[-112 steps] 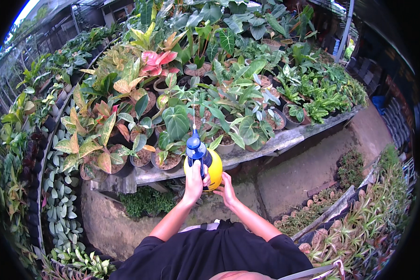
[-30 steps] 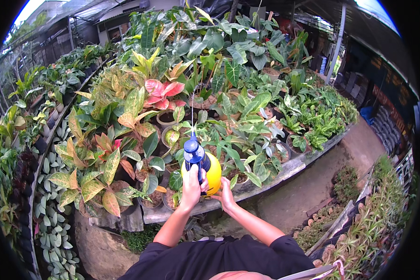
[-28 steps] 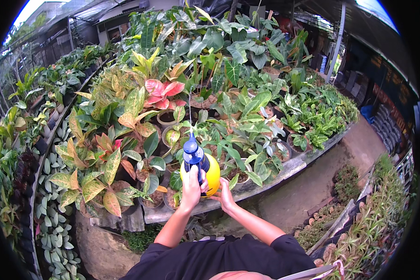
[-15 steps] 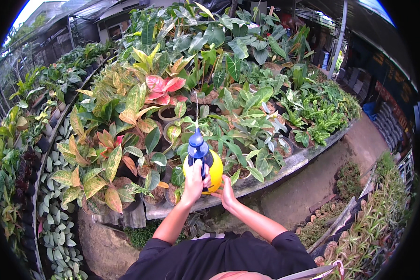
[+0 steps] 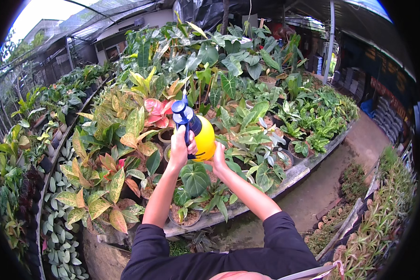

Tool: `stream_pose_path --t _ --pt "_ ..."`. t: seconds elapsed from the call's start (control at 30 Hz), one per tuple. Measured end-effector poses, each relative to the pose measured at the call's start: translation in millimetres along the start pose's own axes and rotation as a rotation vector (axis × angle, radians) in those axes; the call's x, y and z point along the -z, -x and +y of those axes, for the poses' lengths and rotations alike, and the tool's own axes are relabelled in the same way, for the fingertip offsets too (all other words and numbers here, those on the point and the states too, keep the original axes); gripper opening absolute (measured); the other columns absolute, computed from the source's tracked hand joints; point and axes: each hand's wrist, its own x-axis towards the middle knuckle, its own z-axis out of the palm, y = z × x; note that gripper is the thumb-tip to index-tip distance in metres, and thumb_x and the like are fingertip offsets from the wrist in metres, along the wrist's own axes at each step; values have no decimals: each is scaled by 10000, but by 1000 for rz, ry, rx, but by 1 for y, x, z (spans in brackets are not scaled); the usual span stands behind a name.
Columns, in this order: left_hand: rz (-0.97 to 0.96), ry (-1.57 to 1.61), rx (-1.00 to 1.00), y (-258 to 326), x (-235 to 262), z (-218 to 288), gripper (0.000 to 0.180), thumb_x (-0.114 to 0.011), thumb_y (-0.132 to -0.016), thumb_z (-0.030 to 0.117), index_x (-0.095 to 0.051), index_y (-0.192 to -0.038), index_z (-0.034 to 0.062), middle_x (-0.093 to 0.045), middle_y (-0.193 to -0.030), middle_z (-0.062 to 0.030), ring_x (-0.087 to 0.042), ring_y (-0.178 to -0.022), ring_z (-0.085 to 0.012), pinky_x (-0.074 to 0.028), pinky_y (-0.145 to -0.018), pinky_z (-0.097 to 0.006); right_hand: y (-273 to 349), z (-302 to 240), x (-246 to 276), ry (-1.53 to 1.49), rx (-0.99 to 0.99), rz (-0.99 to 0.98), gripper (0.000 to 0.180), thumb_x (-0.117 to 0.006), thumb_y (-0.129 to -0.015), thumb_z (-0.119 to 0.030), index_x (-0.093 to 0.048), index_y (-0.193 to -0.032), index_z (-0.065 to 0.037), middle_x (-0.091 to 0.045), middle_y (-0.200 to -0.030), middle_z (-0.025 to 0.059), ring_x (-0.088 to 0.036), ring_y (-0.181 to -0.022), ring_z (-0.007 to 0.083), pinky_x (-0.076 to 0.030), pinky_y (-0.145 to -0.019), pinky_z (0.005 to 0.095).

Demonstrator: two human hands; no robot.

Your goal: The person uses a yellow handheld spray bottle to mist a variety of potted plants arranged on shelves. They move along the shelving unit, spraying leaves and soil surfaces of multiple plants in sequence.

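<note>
A yellow spray bottle with a blue pump head is raised over a bench of potted plants. My left hand is wrapped around its blue neck and trigger. My right hand cups the yellow body from below on the right. The nozzle points away from me, toward a pink-leaved plant and the yellow-green foliage behind it. A dark heart-leaved pot plant sits directly beneath my hands.
The plant bench's concrete edge runs from lower left to right. A wet concrete path lies beyond it. More potted plants line a row on the left and small pots on the right.
The bottle and both hands have risen and reached farther out over the plants. The view has shifted closer to the bench since the earliest frame.
</note>
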Motion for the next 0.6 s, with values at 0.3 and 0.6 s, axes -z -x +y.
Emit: stream_pose_path --t 0.3,0.6 --pt "54 11 -4 1 11 -6 386 -306 -885 388 -390 -679 72 -331 -438 21 -290 -351 -67 -260 -369 -207 3 4 -8 15 -55 -35 435 -306 -806 -449 -284 -1107 -136 -345 -1142 93 -408 -1021 254 -395 -751 479" --pt "38 5 -1 -6 15 -9 392 -312 -885 388 -402 -679 66 -345 -443 16 -315 -366 -68 -271 -377 -202 -12 12 -8 -12 -62 -20 430 -302 -810 -446 -297 -1103 -132 -377 -1127 96 -437 -994 257 -399 -741 474"
